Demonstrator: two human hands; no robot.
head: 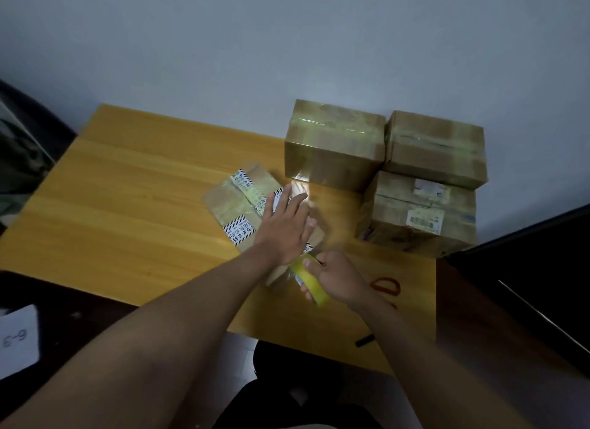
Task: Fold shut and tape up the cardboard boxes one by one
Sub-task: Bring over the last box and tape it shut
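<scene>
Cardboard box (252, 211) under flat, spread left hand (284, 227); right hand (335, 277) clamped on tape roll (311, 283) at near end.

Bare forearms, no sleeves, dark trousers

Both bare forearms stretched forward, converging. Left hand (285, 226) palm down, fingers straight and slightly spread, pressing flat on the box (242, 202). Right hand (332, 277) just beside it, nearer the body, fingers and thumb curled round the tape roll (311, 283).
</scene>
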